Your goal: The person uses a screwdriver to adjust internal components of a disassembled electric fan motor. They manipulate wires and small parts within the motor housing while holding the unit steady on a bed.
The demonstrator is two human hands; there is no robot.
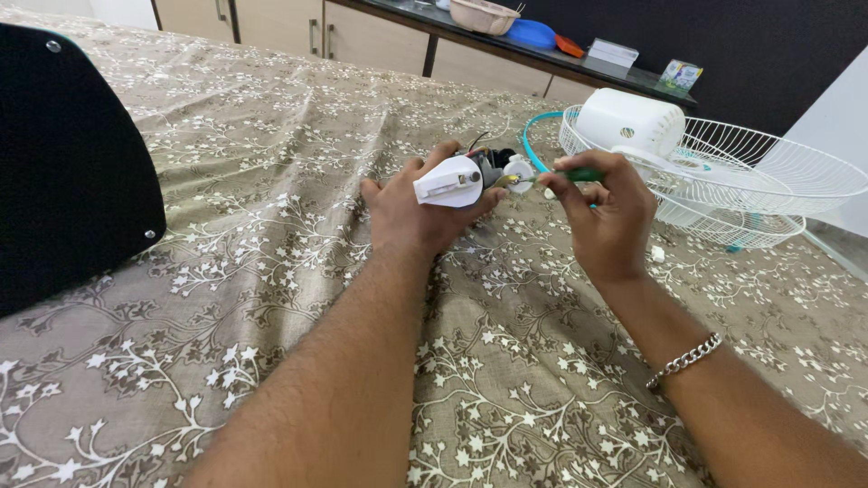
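My left hand [411,212] grips a small white plastic motor part [449,182] with dark wiring and a round white piece at its right end [518,169]. My right hand [606,217] is closed around a green-handled screwdriver [579,175], its tip pointing left at the round end of the part. Both hands hover just above a brown bedspread with a white floral print [271,271]. A metal chain bracelet [684,360] sits on my right wrist.
A white wire fan guard [768,172] with a white motor housing [630,120] and a teal ring [533,136] lies at the right. A black rounded panel [63,163] stands at the left. A dark counter [542,50] behind holds a basket, plates and boxes.
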